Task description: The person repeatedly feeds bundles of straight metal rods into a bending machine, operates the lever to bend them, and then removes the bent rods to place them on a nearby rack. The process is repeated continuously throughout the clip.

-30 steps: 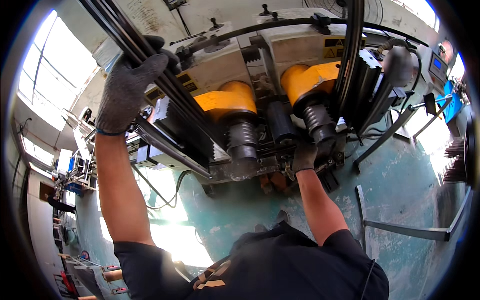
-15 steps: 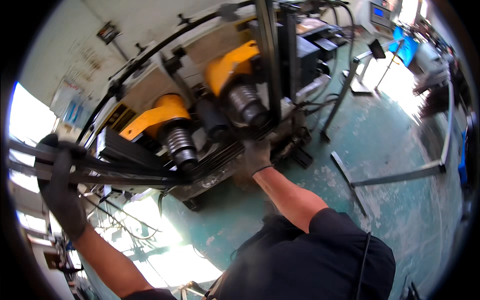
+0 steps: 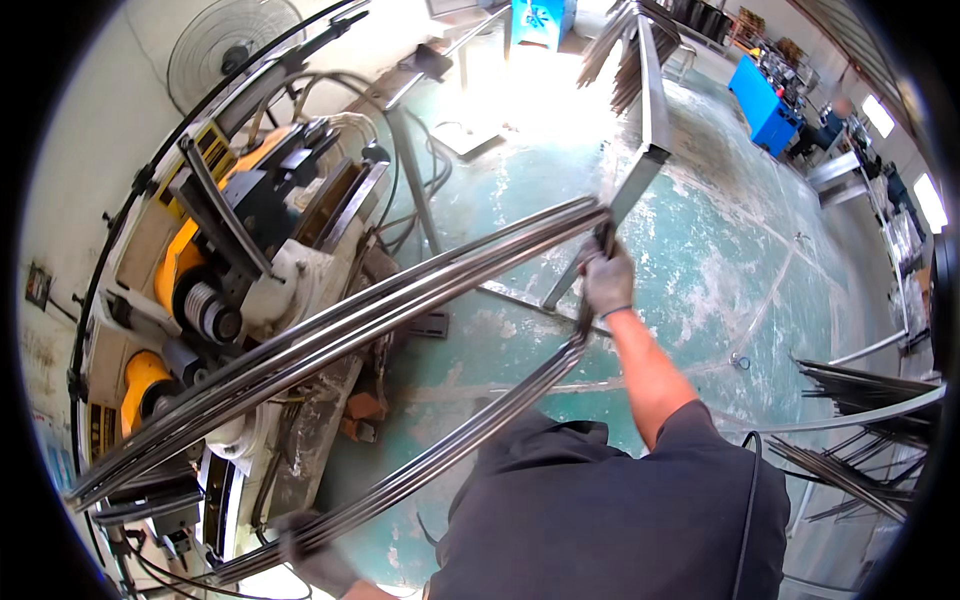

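A bundle of long, bent metal bars (image 3: 400, 300) stretches across the view from the machine side toward the middle. Its two long legs meet at a short bent part on the right. My right hand (image 3: 607, 280), in a grey glove, is closed round that bent part. Low on the left, my gloved left hand (image 3: 318, 556) is closed at the lower leg of the bars; motion blurs its fingers. The bars' far left ends reach over the machine (image 3: 225, 270), which has yellow arms and ribbed cylinders.
A grey metal rack (image 3: 652, 110) with dark bars hanging on it stands just past my right hand. More dark bars (image 3: 850, 475) lie on a frame at the right. Hoses (image 3: 400, 195) trail on the green floor (image 3: 720, 290). A person sits by a blue machine (image 3: 765, 105) far off.
My view has turned to the right. The bars have swung away from the machine's front. My right hand has gone from the machine to the bars' bend; my left hand appears lower.
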The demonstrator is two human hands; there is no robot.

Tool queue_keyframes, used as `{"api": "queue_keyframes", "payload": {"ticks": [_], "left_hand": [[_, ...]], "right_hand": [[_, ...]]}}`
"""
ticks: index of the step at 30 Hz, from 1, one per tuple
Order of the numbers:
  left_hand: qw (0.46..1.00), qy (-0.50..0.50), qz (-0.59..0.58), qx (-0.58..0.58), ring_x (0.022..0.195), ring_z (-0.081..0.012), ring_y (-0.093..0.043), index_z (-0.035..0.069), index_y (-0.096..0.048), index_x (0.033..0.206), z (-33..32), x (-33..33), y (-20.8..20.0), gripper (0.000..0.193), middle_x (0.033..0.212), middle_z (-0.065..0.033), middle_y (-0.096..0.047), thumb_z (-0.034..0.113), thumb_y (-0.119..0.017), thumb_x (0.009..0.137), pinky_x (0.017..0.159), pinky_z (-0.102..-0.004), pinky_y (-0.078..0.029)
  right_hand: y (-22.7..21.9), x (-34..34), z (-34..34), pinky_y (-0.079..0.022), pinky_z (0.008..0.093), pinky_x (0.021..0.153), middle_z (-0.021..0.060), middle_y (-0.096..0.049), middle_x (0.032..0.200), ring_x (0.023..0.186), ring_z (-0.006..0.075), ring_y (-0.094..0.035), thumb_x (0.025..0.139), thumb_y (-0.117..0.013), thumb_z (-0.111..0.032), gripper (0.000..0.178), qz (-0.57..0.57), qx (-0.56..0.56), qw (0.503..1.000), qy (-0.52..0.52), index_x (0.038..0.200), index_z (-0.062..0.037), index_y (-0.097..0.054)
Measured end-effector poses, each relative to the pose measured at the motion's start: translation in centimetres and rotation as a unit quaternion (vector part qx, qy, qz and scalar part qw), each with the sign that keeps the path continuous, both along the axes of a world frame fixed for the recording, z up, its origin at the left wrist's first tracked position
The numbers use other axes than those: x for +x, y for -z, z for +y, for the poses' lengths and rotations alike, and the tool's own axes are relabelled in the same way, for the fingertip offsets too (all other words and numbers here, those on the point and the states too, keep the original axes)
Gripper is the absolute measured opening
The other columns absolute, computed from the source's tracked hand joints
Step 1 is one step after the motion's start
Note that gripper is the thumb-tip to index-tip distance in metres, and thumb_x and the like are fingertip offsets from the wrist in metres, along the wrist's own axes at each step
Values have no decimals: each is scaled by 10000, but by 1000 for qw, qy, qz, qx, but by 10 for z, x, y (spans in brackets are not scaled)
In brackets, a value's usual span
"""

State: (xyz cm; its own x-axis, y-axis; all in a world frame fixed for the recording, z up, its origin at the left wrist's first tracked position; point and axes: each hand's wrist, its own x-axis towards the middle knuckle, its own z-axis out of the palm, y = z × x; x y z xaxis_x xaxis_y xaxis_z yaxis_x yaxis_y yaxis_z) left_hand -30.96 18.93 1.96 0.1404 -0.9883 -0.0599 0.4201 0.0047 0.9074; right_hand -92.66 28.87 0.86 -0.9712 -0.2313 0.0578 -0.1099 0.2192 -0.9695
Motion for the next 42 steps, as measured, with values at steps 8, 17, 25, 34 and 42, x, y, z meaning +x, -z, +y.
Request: {"api": "queue_keyframes", "payload": {"ticks": [8, 17, 25, 34, 42], "left_hand": [[901, 181, 229, 320, 1059, -348, -700, -13, -680, 1141, 77, -250, 103, 294, 1163, -166, -701, 81, -583, 880, 1030, -491, -537], [934, 198, -36, 294, 925, -342, -708, -84, -486, 1343, 52, -412, 81, 501, 1131, -224, -662, -26, -557, 850, 853, -453, -612], [934, 55, -191, 297, 950, -233, -719, -84, -556, 1324, 106, -355, 101, 433, 1117, -186, -721, 0, -591, 900, 834, -339, -589], [861, -235, -198, 405, 858, -194, -728, -69, -622, 1285, 293, -224, 181, 432, 1041, -154, -754, 7, -622, 859, 751, -315, -574], [765, -398, -360, 356, 877, -190, -711, -31, -684, 1199, 491, -91, 225, 338, 984, -110, -749, 50, -654, 872, 797, -320, -573]], "right_hand": [[-79, -244, 83, -537, 528, 878, 264, -737, 1042, 1025, 465, -700, 995, -668, -381, 362, 236, 259, 930, 114, 1150, -54, -685], [-25, -495, 3, -548, 553, 935, 222, -731, 1141, 1089, 457, -691, 998, -600, -233, 328, 324, 340, 879, 74, 1303, -114, -620], [-22, -637, -58, -546, 526, 937, 223, -688, 1251, 1125, 380, -674, 1054, -385, -330, 454, 426, 547, 714, 103, 1307, -68, -656], [223, -210, 23, -548, 482, 921, 209, -724, 1213, 1115, 354, -697, 956, -574, -318, 423, 416, 425, 717, -362, 1259, -44, -685], [245, 151, 9, -554, 444, 932, 208, -765, 1123, 1063, 351, -730, 863, -701, -196, 354, 304, 329, 569, -690, 1158, -2, -733]]}}
